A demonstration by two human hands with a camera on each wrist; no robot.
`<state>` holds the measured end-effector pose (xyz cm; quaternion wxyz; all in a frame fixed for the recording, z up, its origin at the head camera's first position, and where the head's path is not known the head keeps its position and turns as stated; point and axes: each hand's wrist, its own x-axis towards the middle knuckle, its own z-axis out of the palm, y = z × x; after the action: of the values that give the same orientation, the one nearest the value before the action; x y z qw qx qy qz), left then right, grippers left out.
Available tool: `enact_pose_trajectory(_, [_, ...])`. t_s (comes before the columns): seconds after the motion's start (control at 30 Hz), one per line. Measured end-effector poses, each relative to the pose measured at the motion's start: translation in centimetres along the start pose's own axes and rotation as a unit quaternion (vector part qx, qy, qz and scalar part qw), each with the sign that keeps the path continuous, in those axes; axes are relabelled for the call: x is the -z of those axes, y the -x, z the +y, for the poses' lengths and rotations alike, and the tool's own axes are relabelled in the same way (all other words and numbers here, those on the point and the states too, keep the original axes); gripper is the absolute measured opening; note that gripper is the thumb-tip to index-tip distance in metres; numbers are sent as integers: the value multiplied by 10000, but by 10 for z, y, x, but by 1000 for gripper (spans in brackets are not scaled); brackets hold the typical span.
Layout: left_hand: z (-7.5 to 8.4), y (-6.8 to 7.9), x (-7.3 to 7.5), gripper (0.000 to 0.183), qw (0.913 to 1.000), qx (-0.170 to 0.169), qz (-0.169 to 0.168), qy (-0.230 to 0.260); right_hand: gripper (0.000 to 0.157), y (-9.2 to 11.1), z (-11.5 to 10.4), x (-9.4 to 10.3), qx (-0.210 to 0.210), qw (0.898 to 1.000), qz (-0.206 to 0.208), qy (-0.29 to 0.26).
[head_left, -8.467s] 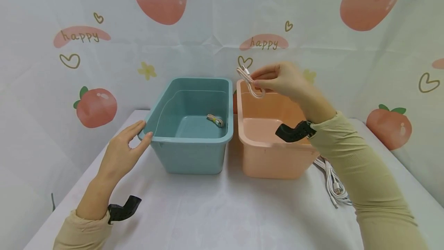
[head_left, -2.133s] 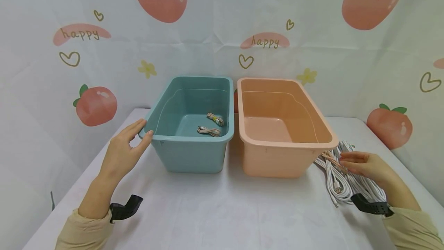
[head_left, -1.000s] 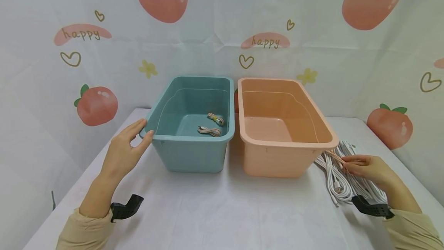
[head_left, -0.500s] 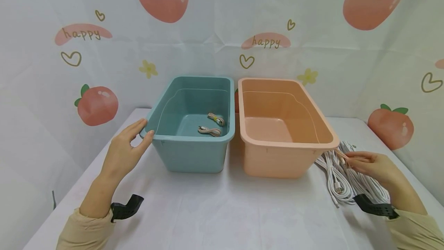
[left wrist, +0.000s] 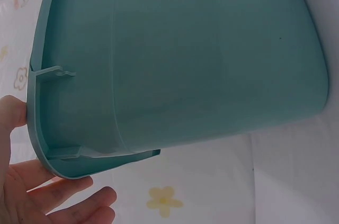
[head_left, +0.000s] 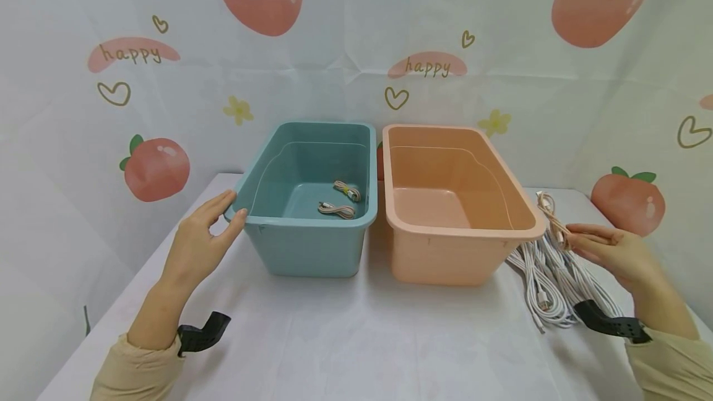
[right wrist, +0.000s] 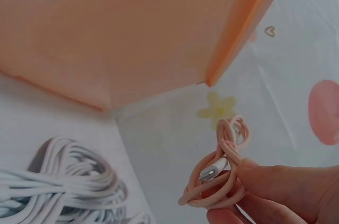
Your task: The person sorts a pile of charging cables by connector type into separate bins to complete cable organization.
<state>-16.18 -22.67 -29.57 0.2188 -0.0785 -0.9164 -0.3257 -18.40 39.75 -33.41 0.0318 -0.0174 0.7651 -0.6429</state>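
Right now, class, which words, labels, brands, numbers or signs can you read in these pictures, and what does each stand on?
"happy": left pink patch on the backdrop.
"happy": right pink patch, same backdrop.
Blue bin, orange bin: no readable text.
Held cable, white cables: any print is too small or blurred to read.

Head looks down; wrists near bins (left wrist: pixel 212 65) (right wrist: pixel 116 33)
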Motion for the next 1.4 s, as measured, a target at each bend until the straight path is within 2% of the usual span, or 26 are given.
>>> enact_pose_trajectory(0.2, [0,0,0,52,10000,-21,33,44,34,5,-20,-7,461,9943,-94,-957])
enact_pose_trajectory(0.37, [-1,-1,0,52,10000,-42,54,22,35,5,-34,-12,700,9902,-83,-1207])
enact_pose_trajectory(0.53, [-2,-1,0,52,10000,-41,41,10,34,3,-50,-17,826,9898,126,-1152])
enact_pose_trajectory(0.67, [-2,0,0,52,10000,-31,29,19,33,2,-63,-23,1091,9878,206,-1093])
enact_pose_trajectory(0.77, [-2,0,0,52,10000,-23,16,21,30,0,-74,-29,1193,9887,317,-848])
enact_pose_trajectory(0.97, [-2,-1,0,52,10000,-46,20,15,23,-6,-99,-43,788,9947,637,-156])
enact_pose_trajectory(1.2, [-1,-1,0,52,10000,-49,17,7,24,-14,-122,-64,794,9960,399,-54])
enact_pose_trajectory(1.3, [0,-1,0,53,10000,-38,3,13,22,-17,-131,-74,821,9957,391,197])
enact_pose_trajectory(1.4, [0,-1,0,53,10000,-21,-17,9,22,-22,-139,-87,982,9944,303,243])
